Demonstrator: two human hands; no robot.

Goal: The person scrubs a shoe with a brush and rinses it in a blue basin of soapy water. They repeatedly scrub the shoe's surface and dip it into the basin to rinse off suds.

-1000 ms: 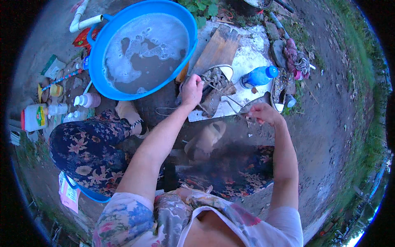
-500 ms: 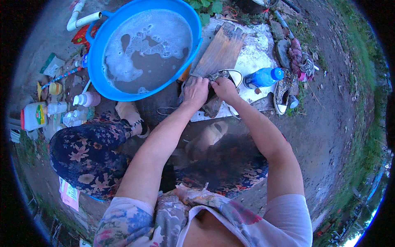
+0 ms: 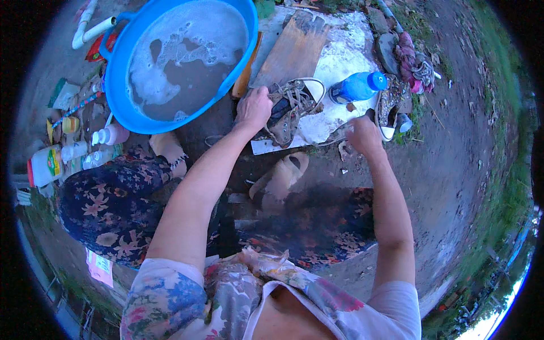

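A worn, dirty canvas sneaker [image 3: 290, 109] with a pale toe cap lies on the white board. My left hand [image 3: 254, 107] is closed at the sneaker's left side, gripping its edge; the fingertips are partly hidden. A thin loop of lace shows left of that hand. My right hand [image 3: 364, 134] is closed, out to the right, and a greyish shoelace [image 3: 333, 138] stretches from the sneaker toward it. Just beyond the right hand lies a second sneaker [image 3: 390, 113]. A blue bottle [image 3: 358, 88] lies on its side between the two sneakers.
A large blue basin [image 3: 187, 62] of murky, foamy water stands at the far left. A wooden board [image 3: 292, 48] lies on the white board [image 3: 345, 45]. Several bottles, including a pink pump bottle [image 3: 113, 134], line the left. A bundled cloth [image 3: 416, 65] lies at the far right.
My hands were together over the sneaker's laces. The right hand has pulled away to the right with the shoelace, while the left stays at the sneaker. The view has shifted slightly.
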